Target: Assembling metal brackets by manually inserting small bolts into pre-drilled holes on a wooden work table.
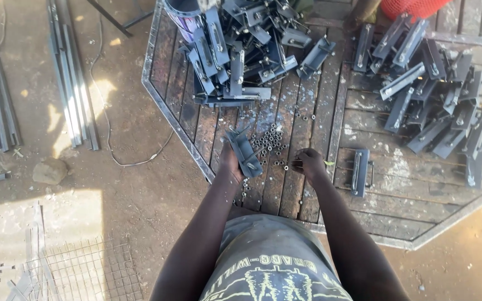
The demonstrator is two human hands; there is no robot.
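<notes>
My left hand [231, 163] grips a dark metal channel bracket [244, 151], held tilted just above the wooden table [319, 111]. My right hand [309, 163] has its fingers pinched together over a small nut at the edge of a scatter of loose nuts [273, 140] lying on the planks between both hands. What exactly sits in the fingertips is too small to see clearly.
A tall heap of the same brackets [235, 50] stands at the table's far side, another pile [436, 95] lies at the right, and one bracket [359, 171] rests alone by my right hand. Steel angle bars [73, 78] and wire mesh [85, 267] lie on the dirt floor left.
</notes>
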